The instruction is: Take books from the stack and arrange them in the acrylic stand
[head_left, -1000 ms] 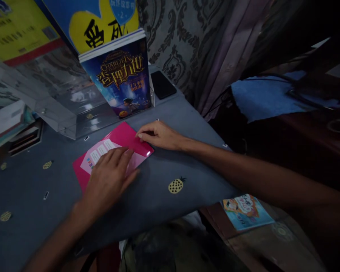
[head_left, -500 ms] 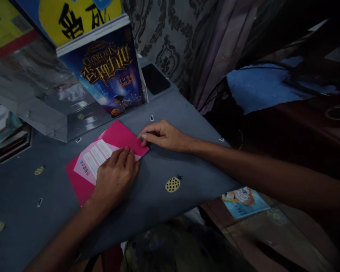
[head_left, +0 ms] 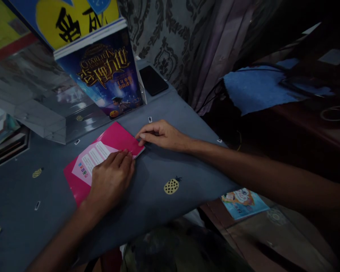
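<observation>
A bright pink booklet (head_left: 119,134) lies slantwise on the grey table, its cover showing a pale pink panel with white text boxes. Across the booklet's lower right part my left hand (head_left: 113,170) lies flat, palm down, hiding some of the print. My right hand (head_left: 164,136) rests at the booklet's right edge. Its thumb and bent fingers come together at that edge near the corner; the exact contact under the fingertips is hard to see.
Behind the booklet, a clear acrylic stand (head_left: 53,126) holds upright a dark blue book (head_left: 102,75). A black phone (head_left: 153,80) lies by the patterned curtain (head_left: 164,49). Other books (head_left: 11,139) sit at far left. Below the table's right edge is a light-blue booklet (head_left: 243,204).
The view has shifted slightly. Both hands and the pink booklet keep nearly the same places, and the booklet's right edge now shows a little more of its thickness.
</observation>
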A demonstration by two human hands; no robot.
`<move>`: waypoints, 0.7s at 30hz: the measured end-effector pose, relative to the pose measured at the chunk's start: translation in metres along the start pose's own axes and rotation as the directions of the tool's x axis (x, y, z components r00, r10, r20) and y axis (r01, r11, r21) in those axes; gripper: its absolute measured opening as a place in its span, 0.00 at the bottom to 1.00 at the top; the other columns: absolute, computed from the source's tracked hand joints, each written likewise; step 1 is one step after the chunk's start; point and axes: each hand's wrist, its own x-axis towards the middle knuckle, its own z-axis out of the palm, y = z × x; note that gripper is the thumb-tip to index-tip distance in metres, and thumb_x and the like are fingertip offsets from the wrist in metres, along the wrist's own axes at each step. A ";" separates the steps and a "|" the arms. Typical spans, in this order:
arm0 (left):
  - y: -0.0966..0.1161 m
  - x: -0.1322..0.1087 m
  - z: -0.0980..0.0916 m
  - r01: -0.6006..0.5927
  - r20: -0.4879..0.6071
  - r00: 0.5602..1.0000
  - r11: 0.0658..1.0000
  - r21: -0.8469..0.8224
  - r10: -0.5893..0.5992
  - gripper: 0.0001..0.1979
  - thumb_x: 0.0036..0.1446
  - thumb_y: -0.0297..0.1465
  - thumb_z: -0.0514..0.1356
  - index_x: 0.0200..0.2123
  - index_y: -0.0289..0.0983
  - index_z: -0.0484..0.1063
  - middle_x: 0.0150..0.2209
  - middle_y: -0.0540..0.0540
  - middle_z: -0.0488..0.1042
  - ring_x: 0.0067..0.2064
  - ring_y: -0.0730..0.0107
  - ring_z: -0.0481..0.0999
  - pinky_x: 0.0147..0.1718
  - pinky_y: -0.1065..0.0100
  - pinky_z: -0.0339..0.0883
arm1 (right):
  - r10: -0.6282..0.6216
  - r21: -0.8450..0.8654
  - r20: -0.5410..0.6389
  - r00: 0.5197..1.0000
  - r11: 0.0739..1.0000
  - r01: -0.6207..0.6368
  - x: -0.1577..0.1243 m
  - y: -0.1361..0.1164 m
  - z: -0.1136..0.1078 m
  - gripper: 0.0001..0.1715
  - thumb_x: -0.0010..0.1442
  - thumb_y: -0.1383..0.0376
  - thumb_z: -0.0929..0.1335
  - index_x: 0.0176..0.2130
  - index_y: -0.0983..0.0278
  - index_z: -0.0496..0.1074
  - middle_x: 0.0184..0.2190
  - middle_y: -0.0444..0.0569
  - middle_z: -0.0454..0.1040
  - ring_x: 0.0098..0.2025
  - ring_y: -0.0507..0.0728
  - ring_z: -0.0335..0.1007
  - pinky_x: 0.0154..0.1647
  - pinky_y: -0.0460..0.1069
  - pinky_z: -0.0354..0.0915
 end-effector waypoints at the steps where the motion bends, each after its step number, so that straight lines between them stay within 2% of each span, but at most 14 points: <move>1: 0.000 0.000 0.000 0.008 0.004 1.000 1.000 -0.002 -0.008 0.13 0.70 0.29 0.53 0.43 0.33 0.79 0.44 0.41 0.84 0.43 0.58 0.84 0.31 0.63 0.78 | -0.004 0.000 -0.002 1.000 1.000 0.004 0.000 0.000 0.000 0.12 0.66 0.65 0.66 0.39 0.67 0.79 0.32 0.47 0.83 0.36 0.53 0.78 0.40 0.47 0.70; 8: -0.001 0.001 -0.004 0.092 0.111 0.990 0.995 -0.044 -0.087 0.15 0.71 0.31 0.52 0.44 0.36 0.79 0.46 0.43 0.83 0.44 0.59 0.83 0.32 0.65 0.75 | -0.011 0.018 -0.003 1.000 1.000 0.011 0.000 0.001 -0.001 0.12 0.66 0.64 0.66 0.39 0.67 0.79 0.32 0.47 0.83 0.37 0.53 0.79 0.41 0.48 0.71; 15: 0.000 0.002 -0.004 0.092 0.061 0.994 0.994 -0.065 -0.088 0.15 0.71 0.31 0.53 0.42 0.34 0.80 0.44 0.42 0.84 0.41 0.57 0.83 0.28 0.64 0.72 | -0.008 -0.008 -0.003 1.000 1.000 0.008 -0.001 -0.003 -0.001 0.12 0.66 0.66 0.65 0.39 0.66 0.79 0.32 0.47 0.83 0.37 0.53 0.78 0.41 0.47 0.70; 21: 0.000 0.002 -0.004 0.121 0.105 0.988 0.990 -0.072 -0.114 0.15 0.71 0.31 0.52 0.43 0.35 0.80 0.45 0.42 0.83 0.42 0.59 0.82 0.32 0.64 0.74 | -0.001 -0.003 0.003 1.000 1.000 0.001 0.000 -0.003 -0.001 0.12 0.66 0.65 0.66 0.39 0.66 0.79 0.33 0.48 0.83 0.38 0.53 0.78 0.41 0.47 0.70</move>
